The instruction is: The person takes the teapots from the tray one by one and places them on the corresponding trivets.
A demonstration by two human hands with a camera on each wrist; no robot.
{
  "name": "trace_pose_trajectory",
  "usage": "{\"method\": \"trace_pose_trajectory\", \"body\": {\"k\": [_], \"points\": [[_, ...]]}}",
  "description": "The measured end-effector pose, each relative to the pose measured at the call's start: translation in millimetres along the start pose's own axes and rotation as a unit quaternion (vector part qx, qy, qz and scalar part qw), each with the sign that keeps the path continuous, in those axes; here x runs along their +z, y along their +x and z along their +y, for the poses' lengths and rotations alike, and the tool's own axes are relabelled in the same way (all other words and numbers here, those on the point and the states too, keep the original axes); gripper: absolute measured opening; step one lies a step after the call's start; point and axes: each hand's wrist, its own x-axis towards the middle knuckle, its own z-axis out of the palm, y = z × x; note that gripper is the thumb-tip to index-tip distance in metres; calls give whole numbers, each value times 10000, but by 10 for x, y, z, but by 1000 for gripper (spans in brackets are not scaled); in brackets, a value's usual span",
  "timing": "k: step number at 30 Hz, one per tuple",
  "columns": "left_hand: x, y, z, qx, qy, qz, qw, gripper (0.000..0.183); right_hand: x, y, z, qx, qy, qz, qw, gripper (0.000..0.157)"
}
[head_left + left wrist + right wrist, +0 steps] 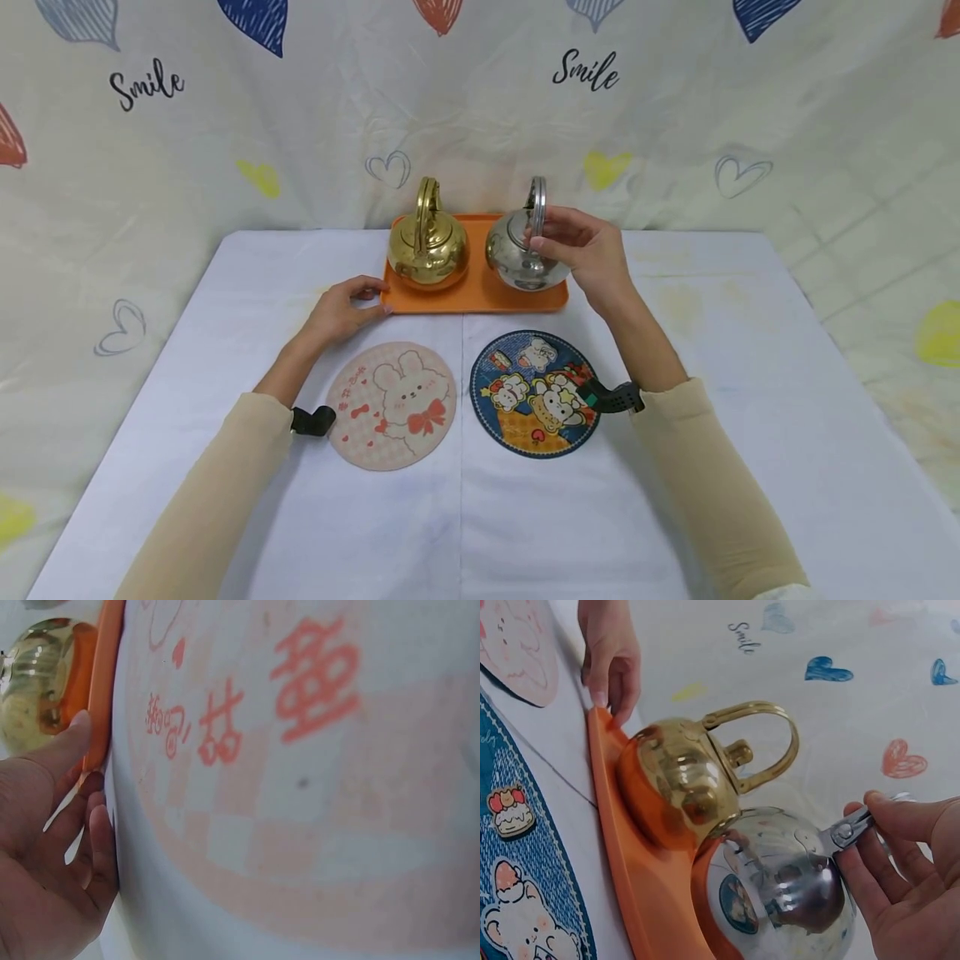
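Silver metal, polished and round-bellied, marks the kettle (513, 268) being worked on: it stands at the right end of the orange tray (478, 293), towards the back of the desk (540, 533), with the gold kettle (426, 265) to its left and a strip of tray between them. Both hands are engaged and held narrow. The right hand (596, 258) grips the silver kettle's raised handle (537, 204) from the right, thumb to the near side and fingers beyond it; the left hand (341, 312) pinches the tray's front left corner, thumb over the rim and fingertips outside. From this I judge the step in hand to be taking hold of the silver kettle while the tray is steadied. Whether the right hand bears any of its weight I cannot tell, since the base appears to sit within the tray. The next move, if the kettle is to be shifted, calls for a secure hold on that handle, a level rise over the tray's low lip, and a path away from the gold kettle, with the left hand's pressure kept light. In front, flat on the cloth, lie a pink rabbit mat (393, 417) and, nearer the silver kettle, a dark blue cartoon mat (532, 396).
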Motion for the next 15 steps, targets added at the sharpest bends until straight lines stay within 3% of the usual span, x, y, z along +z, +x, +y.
{"method": "trace_pose_trajectory", "body": {"k": [15], "points": [[6, 4, 23, 22, 43, 52, 10000, 42, -45, -106, -74, -193, 89, -182, 9996, 37]]}}
